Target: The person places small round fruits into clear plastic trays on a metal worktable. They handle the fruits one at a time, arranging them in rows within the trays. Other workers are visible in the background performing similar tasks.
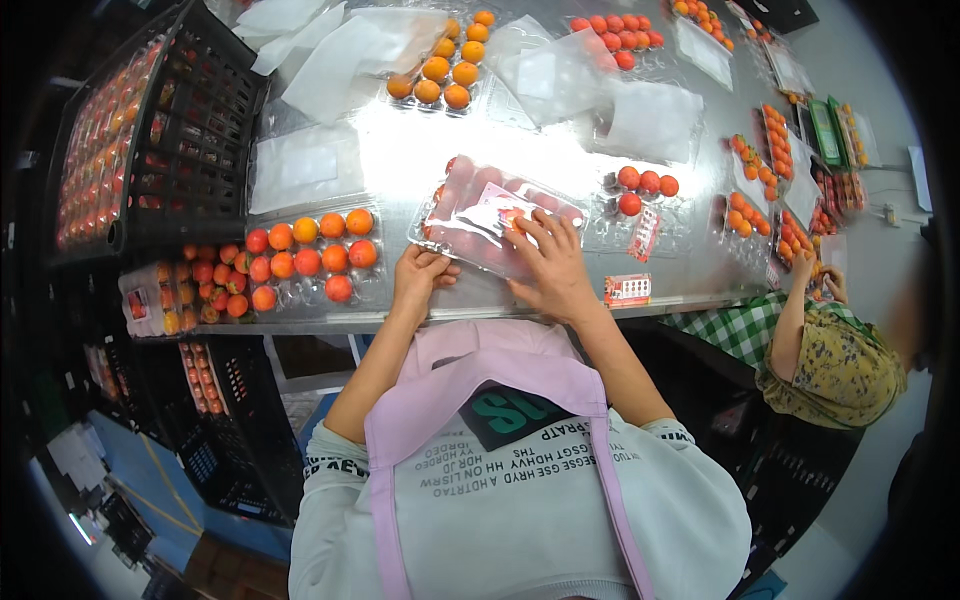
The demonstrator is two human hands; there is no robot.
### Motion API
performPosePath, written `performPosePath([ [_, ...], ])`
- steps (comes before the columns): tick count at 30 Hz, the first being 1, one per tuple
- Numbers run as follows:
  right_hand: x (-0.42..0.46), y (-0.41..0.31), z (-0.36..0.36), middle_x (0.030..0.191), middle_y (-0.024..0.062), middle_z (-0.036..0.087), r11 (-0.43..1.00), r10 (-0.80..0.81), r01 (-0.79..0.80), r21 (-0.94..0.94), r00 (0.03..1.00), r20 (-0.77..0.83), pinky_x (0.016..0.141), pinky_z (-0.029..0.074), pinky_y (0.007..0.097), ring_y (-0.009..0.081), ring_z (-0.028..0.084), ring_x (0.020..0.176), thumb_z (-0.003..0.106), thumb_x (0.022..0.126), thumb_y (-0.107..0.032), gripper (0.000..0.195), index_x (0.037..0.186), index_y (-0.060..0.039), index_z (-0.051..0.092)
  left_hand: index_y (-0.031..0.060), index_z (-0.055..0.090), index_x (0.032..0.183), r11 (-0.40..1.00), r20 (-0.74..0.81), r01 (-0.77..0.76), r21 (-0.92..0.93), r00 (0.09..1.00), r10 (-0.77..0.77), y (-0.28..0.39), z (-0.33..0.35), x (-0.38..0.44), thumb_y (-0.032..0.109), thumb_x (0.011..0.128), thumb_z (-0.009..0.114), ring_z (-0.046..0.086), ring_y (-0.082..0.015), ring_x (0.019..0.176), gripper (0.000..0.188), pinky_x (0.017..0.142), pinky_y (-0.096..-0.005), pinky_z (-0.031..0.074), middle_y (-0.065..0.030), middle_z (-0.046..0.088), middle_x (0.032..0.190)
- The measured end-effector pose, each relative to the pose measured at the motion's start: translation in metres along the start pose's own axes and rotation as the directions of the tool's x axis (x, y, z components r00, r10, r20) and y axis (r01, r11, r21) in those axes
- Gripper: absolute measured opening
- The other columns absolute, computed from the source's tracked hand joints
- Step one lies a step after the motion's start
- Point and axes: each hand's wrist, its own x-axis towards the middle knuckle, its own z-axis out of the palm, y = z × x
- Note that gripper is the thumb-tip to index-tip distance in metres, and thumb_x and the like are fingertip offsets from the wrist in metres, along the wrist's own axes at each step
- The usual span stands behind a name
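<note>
A clear plastic clamshell pack (469, 217) of red tomatoes lies tilted to the table's edge in front of me. Its lid is over the fruit, and a pink printed label (499, 210) shows on top. My left hand (421, 277) grips the near left corner with bent fingers. Across the near right part of the lid, my right hand (553, 259) lies flat with its fingers spread, the fingertips on the label. The palm hides part of the pack. Just to the right is an open plastic tray (600, 232) with several red tomatoes and a printed label (643, 234).
Left of me stands an open tray of orange-red tomatoes (307, 261), beside loose tomatoes (217, 281). A black plastic crate (199, 127) of packs rises behind them. White sheets (330, 67) and further fruit trays (442, 71) cover the far side. A co-worker's hands (814, 274) handle fruit at right.
</note>
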Motion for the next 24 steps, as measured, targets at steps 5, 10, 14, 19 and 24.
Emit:
performPosePath([
  [5,0.004,0.0,-0.007,0.121,0.0137,0.049,0.997,-0.036,0.04,0.063,0.997,-0.069,0.098,0.033,0.0491,0.0333,0.043,0.118,0.061,0.06,-0.007,0.056,0.116,-0.0059,0.052,-0.0008,0.049,0.097,0.997,0.01,-0.003,-0.076,1.0,0.004,0.005,0.005,-0.003,0.005,0.083,0.061,0.063,-0.0179,0.069,0.02,0.054,-0.024,0.052,-0.012,0.062,0.086],
  [10,0.008,0.0,-0.011,0.114,0.0131,0.055,0.995,-0.048,0.061,0.08,0.986,-0.158,0.084,0.047,0.0391,0.0309,0.055,0.104,0.057,0.061,-0.001,0.053,0.113,-0.0057,0.054,0.0005,0.049,0.091,1.0,-0.049,0.005,-0.013,0.999,-0.005,0.003,0.007,0.002,0.006,0.082,0.062,0.063,-0.0173,0.067,0.018,0.052,-0.0245,0.051,-0.0111,0.062,0.08],
  [14,0.011,0.0,-0.026,0.097,0.01,0.062,0.994,0.042,-0.024,0.102,0.983,-0.181,0.063,0.051,0.0325,0.0249,0.063,0.081,0.054,0.062,0.003,0.046,0.107,-0.0067,0.057,0.0012,0.048,0.086,1.0,-0.096,-0.003,-0.018,0.995,0.001,0.003,0.008,0.001,0.003,0.08,0.062,0.063,-0.0175,0.063,0.016,0.048,-0.0242,0.05,-0.0117,0.062,0.075],
  [19,0.027,0.022,-0.064,0.081,0.0092,0.065,0.997,0.048,-0.031,0.07,0.963,-0.265,0.053,0.048,0.0312,0.0229,0.062,0.064,0.056,0.064,0.002,0.039,0.102,-0.0078,0.061,0.0008,0.046,0.083,0.999,-0.15,0.016,-0.028,0.988,-0.02,0.002,0.001,-0.007,0.001,0.078,0.062,0.063,-0.0177,0.06,0.017,0.044,-0.0243,0.049,-0.0126,0.061,0.073],
  [24,0.08,0.036,-0.079,0.098,0.0064,0.061,0.929,-0.118,-0.057,-0.365,0.891,-0.439,0.075,0.043,0.038,0.0234,0.057,0.09,0.065,0.068,-0.008,0.038,0.105,-0.0107,0.061,-0.0016,0.049,0.085,0.98,-0.084,0.17,0.103,0.983,-0.161,0.006,-0.013,-0.028,0.004,0.078,0.065,0.063,-0.0173,0.059,0.018,0.043,-0.0243,0.049,-0.0127,0.062,0.074],
])
